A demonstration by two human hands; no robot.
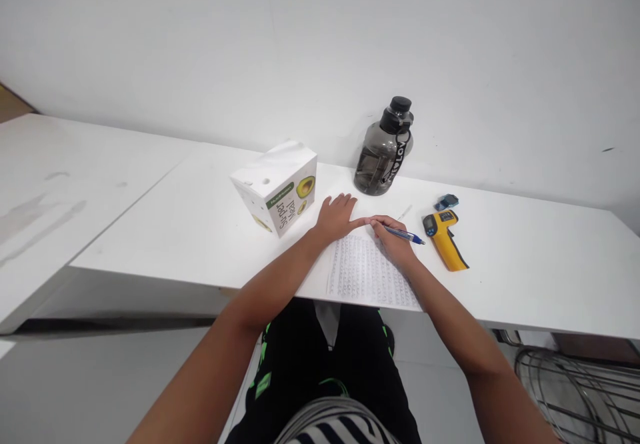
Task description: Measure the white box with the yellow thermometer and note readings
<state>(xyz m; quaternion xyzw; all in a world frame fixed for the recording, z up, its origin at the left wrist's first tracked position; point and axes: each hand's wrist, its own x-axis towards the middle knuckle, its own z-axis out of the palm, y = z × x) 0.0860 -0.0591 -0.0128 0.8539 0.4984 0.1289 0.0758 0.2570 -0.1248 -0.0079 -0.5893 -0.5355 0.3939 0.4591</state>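
Observation:
A blue pen (pixel 404 234) is held in my right hand (pixel 393 239), whose fingers pinch it near the tip over the top part of a sheet of paper (pixel 367 272). Rows of handwriting cover the sheet below the hands. My left hand (pixel 337 219) rests flat at the sheet's upper left, fingers stretched out and thumb reaching toward the right hand's fingertips. The pen's writing tip is hidden by the fingers. Just left of my left hand stands a white box (pixel 280 187) with avocado pictures.
A dark water bottle (pixel 383 151) stands against the wall behind the hands. To the right lie a yellow infrared thermometer (pixel 447 241) and a small teal-and-black item (pixel 447 202). A wire rack (pixel 580 391) sits below the white table (pixel 540 267) at right.

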